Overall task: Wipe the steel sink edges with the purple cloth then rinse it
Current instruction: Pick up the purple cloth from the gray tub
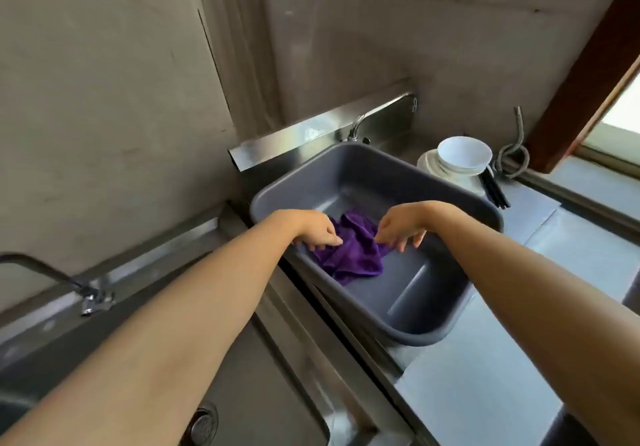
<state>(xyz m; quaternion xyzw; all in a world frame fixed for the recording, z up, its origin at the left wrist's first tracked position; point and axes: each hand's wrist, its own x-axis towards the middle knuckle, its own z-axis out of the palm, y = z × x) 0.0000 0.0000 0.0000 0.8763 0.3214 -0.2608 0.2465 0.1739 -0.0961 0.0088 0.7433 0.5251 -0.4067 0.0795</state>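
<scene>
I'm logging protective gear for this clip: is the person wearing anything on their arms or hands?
No. Left forearm and right forearm are bare to the frame edge: no sleeves. The left hand and right hand wear no gloves; no watch, bracelet or ring shows.

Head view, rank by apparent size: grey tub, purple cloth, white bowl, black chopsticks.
1. grey tub
2. purple cloth
3. white bowl, farther from the camera, so its true rank against the cloth is unsure
4. black chopsticks
</scene>
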